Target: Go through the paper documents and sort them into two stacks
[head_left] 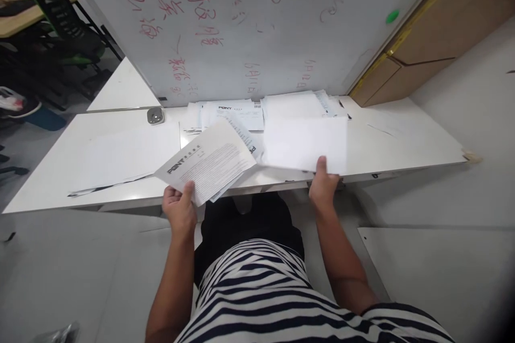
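Note:
My left hand (180,208) is closed on a few printed sheets of paper (213,163), thumb on top, with the word PONY on the uppermost one. The sheets are tilted and fanned out over the table's front edge. A blank white sheet of paper (304,142) is pinched at its lower right corner by my right hand (323,185). It overlaps a stack of papers (293,104) behind it. To the left of that stack lies another pile of PONY papers (241,112). Whether the right hand holds more than one sheet is hidden.
A whiteboard (257,27) with red writing stands along the back of the white table (410,144). Cardboard boxes (446,32) stand at the right. A flat pile of white sheets (124,155) and a small grey object (155,116) lie at the left. An office chair (64,16) stands beyond.

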Available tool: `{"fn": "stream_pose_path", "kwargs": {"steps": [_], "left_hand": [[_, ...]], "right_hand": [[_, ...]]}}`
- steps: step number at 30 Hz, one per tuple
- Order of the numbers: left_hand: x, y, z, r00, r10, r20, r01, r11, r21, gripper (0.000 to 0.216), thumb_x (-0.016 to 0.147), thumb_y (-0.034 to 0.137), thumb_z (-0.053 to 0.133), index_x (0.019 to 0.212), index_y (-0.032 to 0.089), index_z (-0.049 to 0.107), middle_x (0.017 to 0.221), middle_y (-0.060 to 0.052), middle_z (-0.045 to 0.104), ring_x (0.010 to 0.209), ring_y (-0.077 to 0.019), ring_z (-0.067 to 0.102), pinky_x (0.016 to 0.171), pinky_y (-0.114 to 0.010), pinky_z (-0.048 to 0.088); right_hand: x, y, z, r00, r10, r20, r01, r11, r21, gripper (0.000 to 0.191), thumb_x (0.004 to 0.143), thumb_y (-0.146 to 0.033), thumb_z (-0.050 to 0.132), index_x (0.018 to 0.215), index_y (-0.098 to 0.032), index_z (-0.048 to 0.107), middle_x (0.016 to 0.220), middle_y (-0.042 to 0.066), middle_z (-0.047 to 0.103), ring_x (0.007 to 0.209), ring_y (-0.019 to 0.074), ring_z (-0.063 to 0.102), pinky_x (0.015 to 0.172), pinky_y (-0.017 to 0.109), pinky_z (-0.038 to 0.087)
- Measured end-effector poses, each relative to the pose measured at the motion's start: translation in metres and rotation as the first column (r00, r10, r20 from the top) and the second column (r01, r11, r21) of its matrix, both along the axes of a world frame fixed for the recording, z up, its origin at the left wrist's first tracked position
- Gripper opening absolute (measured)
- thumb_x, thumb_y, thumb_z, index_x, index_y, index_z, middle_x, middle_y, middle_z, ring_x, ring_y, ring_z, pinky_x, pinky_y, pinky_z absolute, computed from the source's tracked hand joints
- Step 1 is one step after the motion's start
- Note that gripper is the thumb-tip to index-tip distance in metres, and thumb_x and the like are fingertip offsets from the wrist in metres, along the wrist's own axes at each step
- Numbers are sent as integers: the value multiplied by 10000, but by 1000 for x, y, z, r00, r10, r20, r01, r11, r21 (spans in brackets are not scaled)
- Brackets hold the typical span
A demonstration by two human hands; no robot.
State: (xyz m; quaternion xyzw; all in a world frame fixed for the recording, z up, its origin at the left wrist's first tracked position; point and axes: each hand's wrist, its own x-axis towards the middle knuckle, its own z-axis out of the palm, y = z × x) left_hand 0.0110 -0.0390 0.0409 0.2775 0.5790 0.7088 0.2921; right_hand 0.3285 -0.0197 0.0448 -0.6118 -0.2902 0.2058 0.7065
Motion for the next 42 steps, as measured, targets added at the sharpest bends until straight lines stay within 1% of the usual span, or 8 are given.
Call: {"fn": "stream_pose_path", "kwargs": {"steps": [4,7,14,18,22,24,31,42], "left_hand": [[-19,-10,7,998,49,32,-50,998,42,405,663,294,783,997,170,590,995,-65,700,994,-155,654,1015,-349,456],[-20,-18,10,998,26,65,-30,998,53,421,646,310,797,998,179,609,992,-64,706,1013,-167,649,1033,-363,443],[-21,-30,3,993,-51,105,60,995,-77,416,638,355,795,970,169,626,932,-71,722,884,-167,681,851,-307,541],[-21,-32,6,993,-114,24,117,986,-120,412,601,347,814,924,164,636,892,-59,726,792,-166,684,733,-281,561],[-8,-31,25,955,-278,-106,267,958,-103,332,587,324,820,833,170,660,794,-33,717,730,-174,667,693,-299,558],[0,-30,39,910,-358,-208,355,933,-53,257,597,302,814,767,181,664,767,-28,707,727,-177,660,708,-311,553],[34,-12,57,751,-531,-394,622,769,148,140,706,249,740,749,208,613,795,-38,669,802,-175,643,792,-354,529],[84,4,18,889,-444,-111,446,895,-8,221,756,329,686,912,195,606,952,-27,638,928,-157,600,845,-293,483]], "right_hand": [[33,77,42,916,-5,400,-13,999,42,501,913,-441,404,1335,-186,500,1374,92,515,1316,261,420,1113,492,305],[38,138,55,654,177,736,-59,981,-183,531,900,-288,412,1423,-201,383,1497,88,357,1398,256,272,1152,512,167],[9,193,33,458,738,495,-155,615,-773,768,769,-541,607,1405,-168,393,1537,166,248,1427,368,125,1059,677,-83],[-12,145,38,640,676,365,-501,727,-469,729,774,-610,580,1395,-265,411,1547,65,264,1448,268,113,1145,543,-16],[-29,70,48,369,928,-55,-929,365,-61,854,658,-506,764,1402,-365,370,1516,33,336,1401,247,289,1127,497,214],[-33,38,48,315,946,-80,-949,314,-19,991,577,-407,845,1420,-375,325,1534,31,289,1423,237,234,1140,489,175],[-21,12,32,585,785,-203,-753,619,224,838,660,-758,586,1371,-347,416,1504,34,364,1396,228,305,1126,446,243],[-1,-15,6,610,722,-326,-732,671,116,877,715,-871,260,1260,-252,560,1200,77,648,1160,317,558,963,455,439]]}}
